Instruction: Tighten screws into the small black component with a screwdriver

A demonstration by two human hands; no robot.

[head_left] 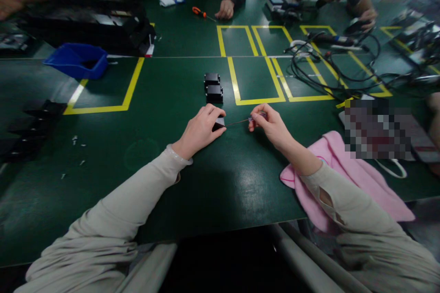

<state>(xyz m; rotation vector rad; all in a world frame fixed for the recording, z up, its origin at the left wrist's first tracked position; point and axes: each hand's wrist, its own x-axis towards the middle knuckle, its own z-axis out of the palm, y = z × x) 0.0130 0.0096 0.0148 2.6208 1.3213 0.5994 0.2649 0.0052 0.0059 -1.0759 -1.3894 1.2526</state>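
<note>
My left hand (203,129) is closed over a small black block (219,122) and holds it on the green table. Much of that block is hidden under the fingers. In my right hand (268,123) is a screwdriver (239,122), its handle pinched in the fingers and its thin shaft pointing left. The tip meets the right side of the block, or lies very near it. Two more black blocks (214,93) stand one behind the other just beyond my left hand.
A blue bin (80,60) and a large black housing (89,25) are at the left. Several screws (74,140) lie near black parts (29,130). A pink cloth (357,178) lies by my right arm, cables (340,73) beyond. Co-workers' hands and an orange screwdriver (199,12) are across the table.
</note>
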